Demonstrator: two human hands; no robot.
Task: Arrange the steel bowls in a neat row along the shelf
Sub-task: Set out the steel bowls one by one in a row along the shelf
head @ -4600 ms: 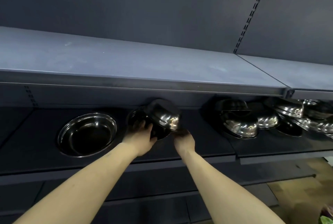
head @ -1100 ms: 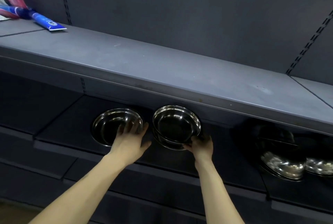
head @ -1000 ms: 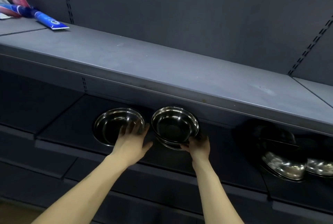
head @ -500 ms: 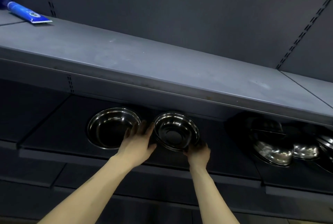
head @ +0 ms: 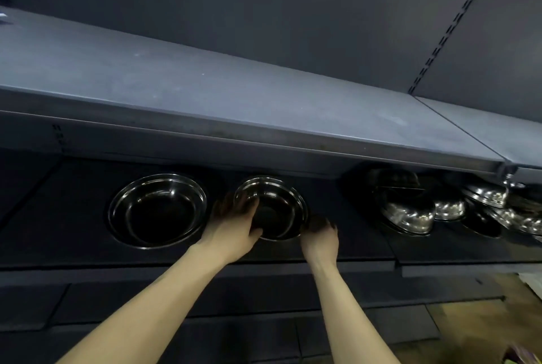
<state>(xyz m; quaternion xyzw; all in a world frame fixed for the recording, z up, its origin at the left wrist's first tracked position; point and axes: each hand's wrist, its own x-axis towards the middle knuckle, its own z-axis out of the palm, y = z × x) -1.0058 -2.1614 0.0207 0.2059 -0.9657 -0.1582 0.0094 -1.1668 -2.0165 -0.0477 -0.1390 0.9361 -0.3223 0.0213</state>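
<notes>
Step in hand: seating the second steel bowl (head: 271, 208) on the lower shelf (head: 73, 246), just right of the first steel bowl (head: 157, 210). I judge two bowls of the row as placed or nearly so.

Second bowl position: open side up, under the front lip of the upper shelf (head: 234, 99). It looks slightly tipped toward me; I cannot tell whether its base is flat on the shelf.

Left hand (head: 234, 226): reaches in from lower left, fingers curled over the near left rim of the second bowl and into its mouth. Grip: holding the rim.

Right hand (head: 319, 236): comes up from below, at the bowl's lower right edge. Fingertips are lost in shadow against the dark shelf; I cannot tell if they pinch the rim or only rest beside it.

Remaining stock: a heap of steel bowls (head: 410, 214), several upside down and overlapping, well apart to the right on the same shelf level, running on under the next bay.

Next move calls for: settling this bowl flat, letting go, then fetching one from the heap, turning it open side up, and setting it right of the second with a like gap.

Risk: polished steel on a painted shelf will likely slide if nudged; release gently.
</notes>
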